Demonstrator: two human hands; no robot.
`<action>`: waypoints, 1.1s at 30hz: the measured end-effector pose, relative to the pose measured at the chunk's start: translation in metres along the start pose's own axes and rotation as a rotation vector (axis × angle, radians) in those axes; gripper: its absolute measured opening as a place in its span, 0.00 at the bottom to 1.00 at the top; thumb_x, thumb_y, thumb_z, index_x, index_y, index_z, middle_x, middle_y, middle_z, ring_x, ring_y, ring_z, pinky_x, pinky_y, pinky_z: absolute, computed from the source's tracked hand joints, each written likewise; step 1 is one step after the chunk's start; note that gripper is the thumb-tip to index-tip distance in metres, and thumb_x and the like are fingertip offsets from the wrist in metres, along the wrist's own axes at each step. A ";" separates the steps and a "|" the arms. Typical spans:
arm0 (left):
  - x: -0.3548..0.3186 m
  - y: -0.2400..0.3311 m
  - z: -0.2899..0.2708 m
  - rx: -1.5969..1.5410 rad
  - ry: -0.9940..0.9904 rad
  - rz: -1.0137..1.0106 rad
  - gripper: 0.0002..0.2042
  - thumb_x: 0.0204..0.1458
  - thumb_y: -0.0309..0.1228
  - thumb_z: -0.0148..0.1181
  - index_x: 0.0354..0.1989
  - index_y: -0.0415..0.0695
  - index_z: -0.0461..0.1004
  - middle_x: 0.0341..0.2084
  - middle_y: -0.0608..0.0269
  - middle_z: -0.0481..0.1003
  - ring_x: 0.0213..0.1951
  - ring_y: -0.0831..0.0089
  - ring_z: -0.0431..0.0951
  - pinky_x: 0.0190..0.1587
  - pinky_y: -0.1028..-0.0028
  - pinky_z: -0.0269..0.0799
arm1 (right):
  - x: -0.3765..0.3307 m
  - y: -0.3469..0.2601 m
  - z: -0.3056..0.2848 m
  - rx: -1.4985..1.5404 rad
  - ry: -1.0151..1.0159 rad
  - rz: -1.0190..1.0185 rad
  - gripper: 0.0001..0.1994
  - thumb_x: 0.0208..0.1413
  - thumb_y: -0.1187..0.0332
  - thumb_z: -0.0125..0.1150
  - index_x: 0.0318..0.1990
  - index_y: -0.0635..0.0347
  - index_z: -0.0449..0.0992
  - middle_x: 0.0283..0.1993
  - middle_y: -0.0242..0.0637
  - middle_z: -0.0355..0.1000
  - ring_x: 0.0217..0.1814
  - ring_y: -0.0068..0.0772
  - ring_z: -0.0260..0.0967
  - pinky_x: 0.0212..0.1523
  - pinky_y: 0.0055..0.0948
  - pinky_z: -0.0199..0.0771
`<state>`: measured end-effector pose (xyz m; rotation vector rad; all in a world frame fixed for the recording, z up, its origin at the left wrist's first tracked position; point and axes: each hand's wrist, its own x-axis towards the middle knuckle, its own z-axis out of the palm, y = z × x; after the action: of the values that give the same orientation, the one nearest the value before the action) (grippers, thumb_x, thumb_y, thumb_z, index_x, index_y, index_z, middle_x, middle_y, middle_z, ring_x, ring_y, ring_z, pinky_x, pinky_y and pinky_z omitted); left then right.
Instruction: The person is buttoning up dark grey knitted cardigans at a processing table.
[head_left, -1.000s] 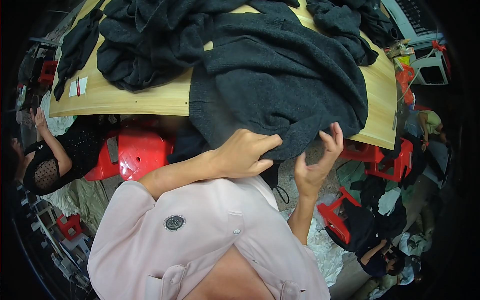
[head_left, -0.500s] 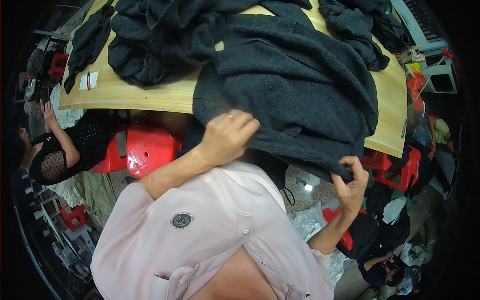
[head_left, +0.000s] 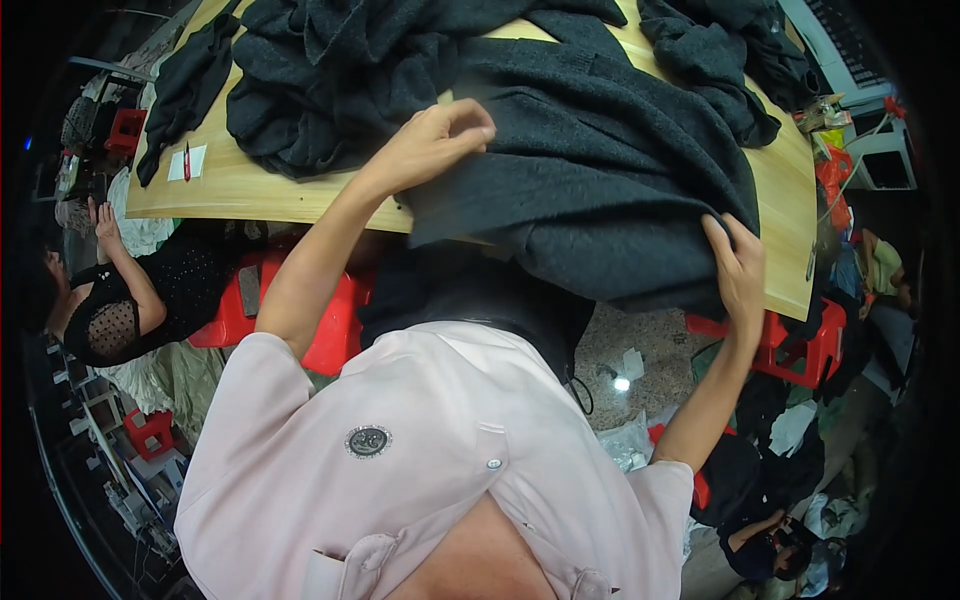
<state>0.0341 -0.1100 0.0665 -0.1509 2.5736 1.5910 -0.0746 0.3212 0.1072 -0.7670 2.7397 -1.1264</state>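
A dark grey knitted garment (head_left: 620, 170) lies spread over the table's near edge, its lower part hanging toward me. My right hand (head_left: 738, 270) grips its edge at the right side, with the fingers against the cloth. Above the garment's left part is my left hand (head_left: 440, 140), its fingers curled and thumb and forefinger brought together. Whether cloth is pinched there I cannot make out. Below that hand, the garment's left edge is smeared by motion.
The wooden table (head_left: 300, 205) carries more dark knitwear (head_left: 320, 90) at left and right. A red pen (head_left: 187, 160) lies on white paper (head_left: 198, 150). Red stools (head_left: 335, 320) stand beneath the table edge. Another person (head_left: 140, 290) sits at the left.
My left hand has moved up and away from me, over the garment. The right hand has risen with the garment's edge, and the near part now lies flatter and wider.
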 end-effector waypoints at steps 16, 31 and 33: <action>-0.057 -0.036 0.052 0.418 0.371 0.476 0.24 0.40 0.19 0.68 0.52 0.40 0.83 0.47 0.54 0.83 0.54 0.50 0.82 0.63 0.55 0.73 | -0.019 0.077 0.056 -0.241 0.066 0.025 0.13 0.68 0.65 0.71 0.39 0.67 0.77 0.32 0.53 0.75 0.32 0.53 0.75 0.36 0.42 0.74; -0.010 -0.033 0.044 0.447 0.408 0.119 0.14 0.56 0.37 0.76 0.41 0.40 0.81 0.33 0.52 0.83 0.33 0.53 0.85 0.37 0.58 0.80 | 0.068 0.062 0.054 -0.569 0.174 -0.043 0.16 0.65 0.57 0.75 0.43 0.63 0.81 0.39 0.44 0.78 0.36 0.44 0.78 0.39 0.40 0.78; -0.009 -0.040 0.043 0.323 0.508 0.161 0.12 0.58 0.34 0.76 0.43 0.40 0.81 0.37 0.57 0.83 0.31 0.66 0.85 0.34 0.65 0.79 | 0.075 0.045 0.084 -0.413 0.241 -0.168 0.16 0.64 0.59 0.75 0.48 0.61 0.82 0.47 0.45 0.80 0.41 0.51 0.80 0.44 0.43 0.82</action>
<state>0.0509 -0.0891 0.0130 -0.3675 3.2671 1.2811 -0.1372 0.2589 0.0240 -0.9786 3.2195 -0.7183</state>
